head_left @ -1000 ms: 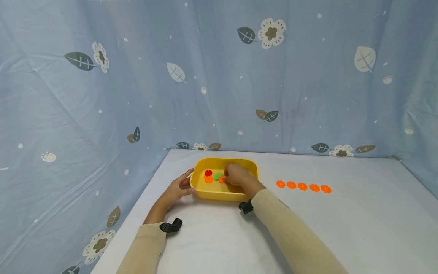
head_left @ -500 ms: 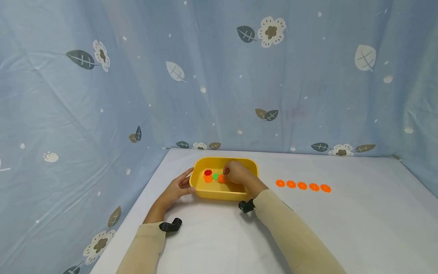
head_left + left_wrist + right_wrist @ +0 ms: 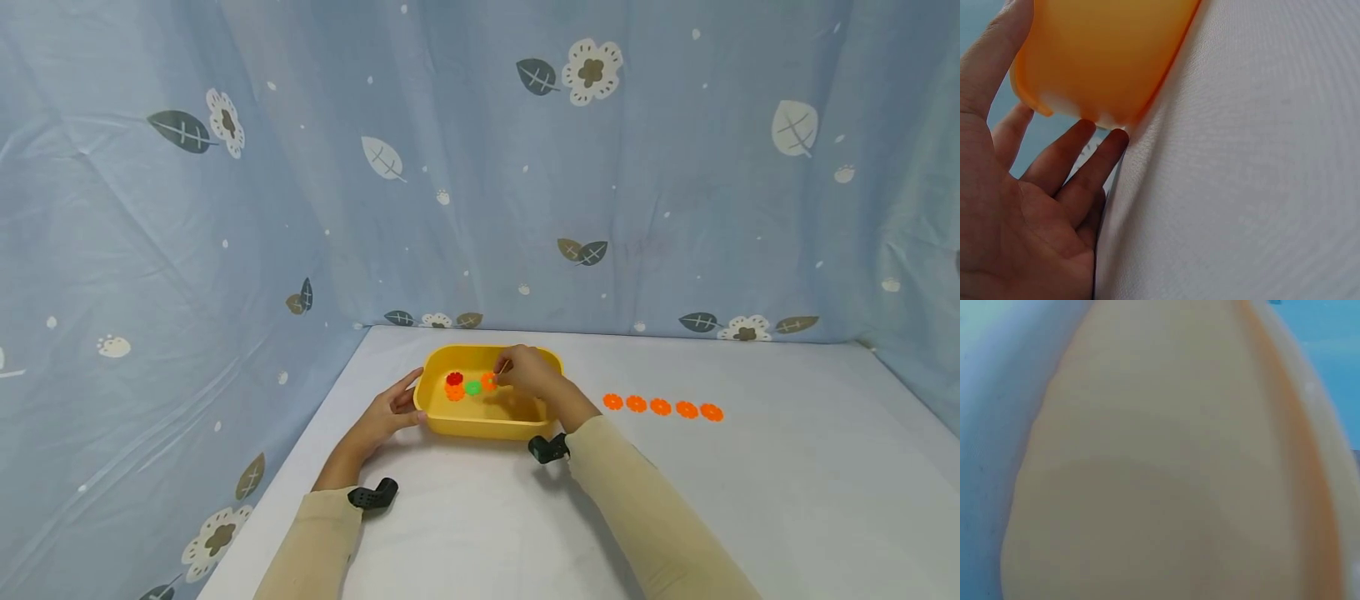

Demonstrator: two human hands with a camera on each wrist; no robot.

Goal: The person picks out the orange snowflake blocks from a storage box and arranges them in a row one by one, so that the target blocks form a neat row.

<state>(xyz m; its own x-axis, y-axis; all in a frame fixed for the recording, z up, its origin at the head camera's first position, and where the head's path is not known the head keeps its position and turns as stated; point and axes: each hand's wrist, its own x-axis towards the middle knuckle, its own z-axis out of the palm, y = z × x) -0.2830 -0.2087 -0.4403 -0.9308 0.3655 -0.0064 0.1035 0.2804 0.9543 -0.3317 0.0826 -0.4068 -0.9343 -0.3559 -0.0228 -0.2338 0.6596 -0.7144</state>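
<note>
In the head view a yellow tray (image 3: 487, 427) stands on the white-covered table. My left hand (image 3: 384, 419) rests against its left end; in the left wrist view the fairly straight fingers (image 3: 1082, 178) touch the outer wall and the thumb lies along another side. My right hand (image 3: 531, 372) is inside the tray, pinching an orange flower-shaped piece (image 3: 489, 381) at its fingertips. Left of that lie a green flower piece (image 3: 472, 387), a red flower piece (image 3: 454, 378) and other orange flower pieces (image 3: 454, 392). The right wrist view shows blurred yellow tray surface (image 3: 1147, 456) without the hand.
Several orange flower pieces (image 3: 661, 407) form a row on the white table cloth (image 3: 795, 467), right of the tray. A blue patterned curtain (image 3: 465, 208) hangs behind and at the left. Each wrist carries a small black camera.
My right hand has shifted slightly to the right and up in the head view, with the orange flower piece now at its fingertips. The left hand and the tray stay put.
</note>
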